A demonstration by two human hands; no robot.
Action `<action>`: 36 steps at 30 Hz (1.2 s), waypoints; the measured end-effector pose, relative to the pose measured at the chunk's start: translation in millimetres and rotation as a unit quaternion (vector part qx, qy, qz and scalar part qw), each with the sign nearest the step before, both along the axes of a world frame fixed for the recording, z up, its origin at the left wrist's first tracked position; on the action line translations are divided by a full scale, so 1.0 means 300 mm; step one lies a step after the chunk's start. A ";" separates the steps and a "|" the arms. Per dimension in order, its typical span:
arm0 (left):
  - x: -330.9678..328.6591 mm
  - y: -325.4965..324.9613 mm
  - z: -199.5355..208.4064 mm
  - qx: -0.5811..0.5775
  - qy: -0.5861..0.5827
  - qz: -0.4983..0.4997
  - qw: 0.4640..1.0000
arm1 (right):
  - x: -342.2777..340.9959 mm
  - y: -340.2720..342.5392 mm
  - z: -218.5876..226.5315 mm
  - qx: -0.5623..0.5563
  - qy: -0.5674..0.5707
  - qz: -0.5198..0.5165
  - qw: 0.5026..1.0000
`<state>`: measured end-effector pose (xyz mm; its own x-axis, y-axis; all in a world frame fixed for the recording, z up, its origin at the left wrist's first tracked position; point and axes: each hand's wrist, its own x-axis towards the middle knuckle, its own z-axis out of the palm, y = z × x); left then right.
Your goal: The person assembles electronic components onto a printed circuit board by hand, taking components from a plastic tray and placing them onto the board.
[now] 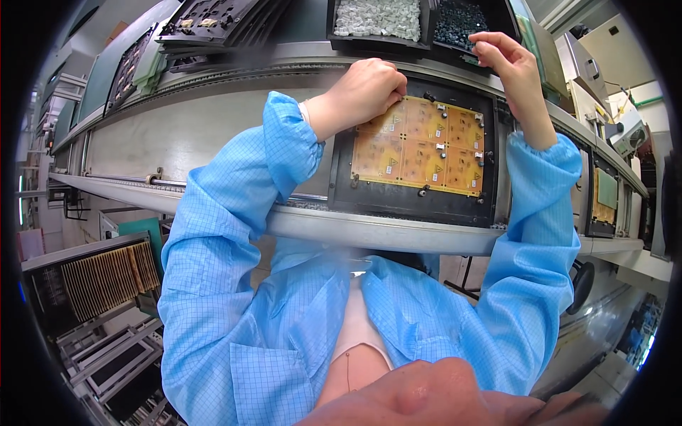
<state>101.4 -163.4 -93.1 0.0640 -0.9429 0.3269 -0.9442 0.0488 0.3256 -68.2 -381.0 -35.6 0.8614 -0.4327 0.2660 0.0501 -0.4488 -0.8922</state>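
Observation:
A yellow-orange circuit board panel (420, 165) lies in a black carrier (376, 199), with a few small white parts standing on its right half. My left hand (359, 94) is over the panel's far left corner, thumb and fingers pinched together; whatever is between them is hidden. Beyond the panel's far right corner, my right hand (517, 71) is raised with its fingers curled into a pinch at a bin of small dark blue parts (455, 25). Anything in that pinch is too small to make out. A black bin of small white parts (378, 20) stands left of the dark ones.
The carrier sits on a metal conveyor line (206, 131) with a raised near rail (376, 228). Stacked black trays (213, 28) stand at the far left. Another carrier with a board (604, 195) is farther right. A slotted rack (99, 284) stands at the lower left.

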 end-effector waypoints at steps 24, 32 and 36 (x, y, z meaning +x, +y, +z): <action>-0.014 0.001 0.001 0.021 0.036 0.031 0.999 | -0.099 0.202 -0.097 0.205 0.049 0.034 0.977; 0.003 -0.006 0.043 0.003 -0.036 0.062 0.997 | -0.116 0.188 -0.139 0.321 0.018 0.043 0.946; 0.118 -0.063 0.107 -0.130 -0.145 0.128 0.972 | -0.111 0.187 -0.155 0.334 0.011 0.049 0.941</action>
